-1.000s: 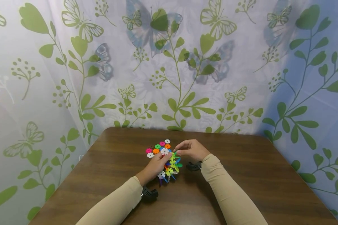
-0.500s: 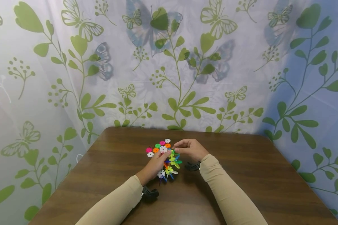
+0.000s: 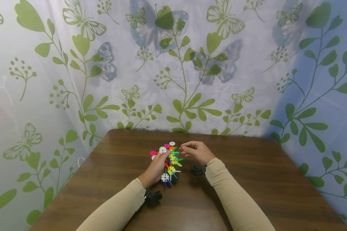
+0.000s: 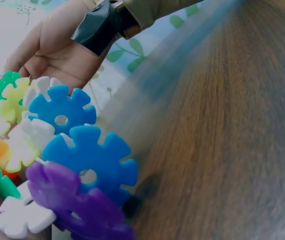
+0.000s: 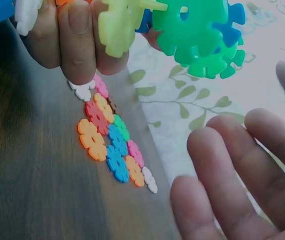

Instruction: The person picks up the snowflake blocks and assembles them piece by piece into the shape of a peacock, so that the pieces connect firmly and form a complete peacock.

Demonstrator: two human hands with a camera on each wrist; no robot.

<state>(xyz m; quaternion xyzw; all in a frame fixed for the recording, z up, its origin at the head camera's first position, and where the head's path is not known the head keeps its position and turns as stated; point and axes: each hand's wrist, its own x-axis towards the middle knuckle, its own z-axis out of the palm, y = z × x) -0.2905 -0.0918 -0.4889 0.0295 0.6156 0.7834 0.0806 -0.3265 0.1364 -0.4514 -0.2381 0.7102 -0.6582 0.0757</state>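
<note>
My left hand [image 3: 154, 168] grips the linked discs [image 3: 173, 159], now drawn left; my right hand [image 3: 199, 151] stands clear, loose, apparently free for adding.

Right wrist view, left of centre: loose notched discs [image 5: 116, 140], twelve distinguishable (three orange, two blue, two pink, two white, one red, one green, one brown). Head view, lower centre: joined disc cluster [image 3: 172, 170], one, its discs too overlapped to count; hands, two (left hand [image 3: 154, 171], right hand [image 3: 199, 152]); black wrist cameras [image 3: 153, 196], two; table [image 3: 277, 179], one.
</note>
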